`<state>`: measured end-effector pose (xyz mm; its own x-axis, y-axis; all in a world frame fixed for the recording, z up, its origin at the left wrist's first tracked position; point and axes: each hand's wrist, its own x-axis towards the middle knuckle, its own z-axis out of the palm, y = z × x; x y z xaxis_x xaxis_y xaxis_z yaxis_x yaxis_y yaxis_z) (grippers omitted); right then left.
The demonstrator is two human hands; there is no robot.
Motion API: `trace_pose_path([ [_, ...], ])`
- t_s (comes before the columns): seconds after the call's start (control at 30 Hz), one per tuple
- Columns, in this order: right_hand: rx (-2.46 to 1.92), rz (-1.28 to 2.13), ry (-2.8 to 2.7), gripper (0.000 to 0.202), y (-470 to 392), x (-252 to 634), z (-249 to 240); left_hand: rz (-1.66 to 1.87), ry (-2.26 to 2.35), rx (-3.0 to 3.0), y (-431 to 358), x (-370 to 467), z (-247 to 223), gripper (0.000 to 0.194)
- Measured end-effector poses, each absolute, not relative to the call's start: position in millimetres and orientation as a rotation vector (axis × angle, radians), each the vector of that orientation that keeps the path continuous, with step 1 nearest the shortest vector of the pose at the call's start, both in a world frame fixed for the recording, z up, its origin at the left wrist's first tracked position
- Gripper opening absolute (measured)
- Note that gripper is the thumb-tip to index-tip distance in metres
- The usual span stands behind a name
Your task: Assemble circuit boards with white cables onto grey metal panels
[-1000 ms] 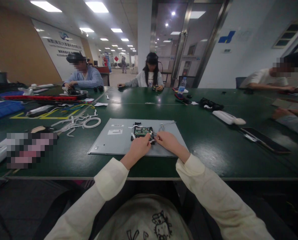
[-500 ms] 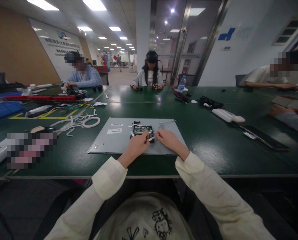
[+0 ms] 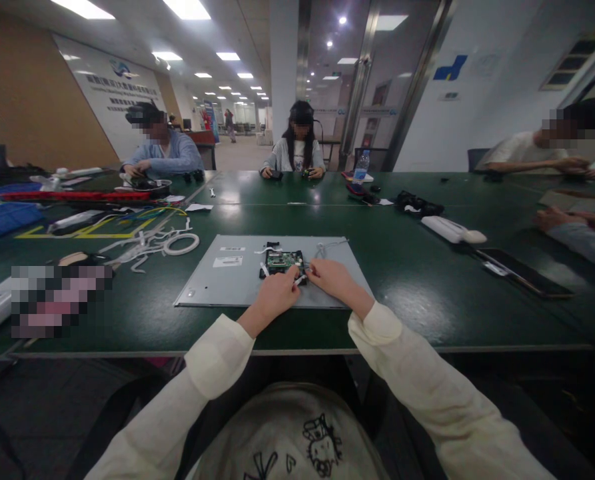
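Note:
A flat grey metal panel (image 3: 217, 283) with paper labels lies on the table before me. On it sits a green circuit board (image 3: 286, 259) in a black frame, with small white strips (image 3: 264, 270) at its left side. My left hand (image 3: 278, 293) is closed at the board's near edge, fingertips pinched beside a short white strip (image 3: 300, 280). From the right, my right hand (image 3: 333, 280) reaches in, thumb and fingers pressed together at the board's right edge. A thin grey cable (image 3: 327, 247) loops behind it. What lies between either hand's fingertips is too small to make out.
Left of the panel are a white tape roll (image 3: 181, 244) and loose white strips (image 3: 136, 250). A phone (image 3: 524, 272) and a white device (image 3: 452, 231) lie to the right. A water bottle (image 3: 361, 167) stands farther back. Other people sit around the green table (image 3: 407, 320).
My left hand has shifted slightly right and my right hand slightly left, so the fingertips are closer together at the board's near right corner. The panel and board stay in place.

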<state>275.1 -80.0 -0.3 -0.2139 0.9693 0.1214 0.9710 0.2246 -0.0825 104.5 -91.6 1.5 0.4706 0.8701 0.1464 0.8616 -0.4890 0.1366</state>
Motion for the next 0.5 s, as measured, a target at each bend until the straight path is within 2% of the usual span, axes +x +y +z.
trace_pose_path([
  [0.5,-1.949,0.001,-2.158,0.019,-77.9,284.2,-0.1,0.308,1.677,2.503,-94.8,99.8,0.0,0.035],
])
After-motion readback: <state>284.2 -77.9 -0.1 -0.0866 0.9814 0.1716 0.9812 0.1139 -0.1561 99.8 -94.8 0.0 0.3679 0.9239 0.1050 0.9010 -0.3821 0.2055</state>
